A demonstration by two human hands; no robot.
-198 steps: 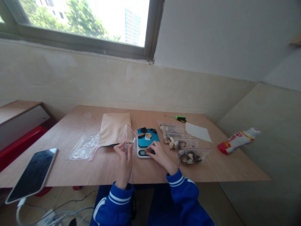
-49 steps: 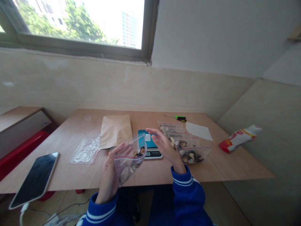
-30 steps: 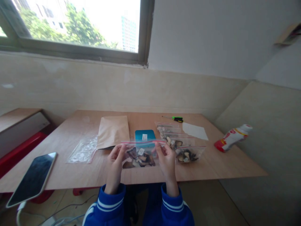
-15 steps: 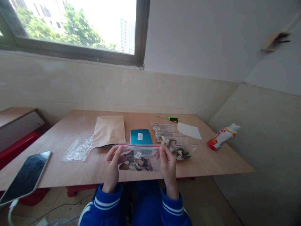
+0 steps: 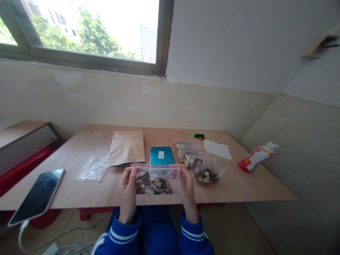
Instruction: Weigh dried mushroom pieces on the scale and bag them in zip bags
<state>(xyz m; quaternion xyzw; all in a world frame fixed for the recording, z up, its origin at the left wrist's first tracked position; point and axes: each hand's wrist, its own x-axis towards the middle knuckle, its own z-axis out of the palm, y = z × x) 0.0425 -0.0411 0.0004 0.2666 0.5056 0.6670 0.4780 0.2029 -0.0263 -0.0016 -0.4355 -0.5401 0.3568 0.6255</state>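
Both of my hands now pinch the zip bag [image 5: 153,179] by its top corners, left hand [image 5: 128,184] at 9 o'clock of it, right hand [image 5: 185,182] at 3 o'clock, stretched flat above the near edge of the worktop [image 5: 79,193]. A second and a half ago my left hand alone held it gaping open; now the red strip runs straight between my fingers, so I judge it nearly or fully sealed, though I cannot see whether the seam has closed. The dark dried pieces [image 5: 154,185] inside are too blurred to name. At 12 o'clock the teal scale [image 5: 162,156] sits bare, its display hidden behind the bag. At 2 o'clock lie the filled bags [image 5: 202,166], overlapping.
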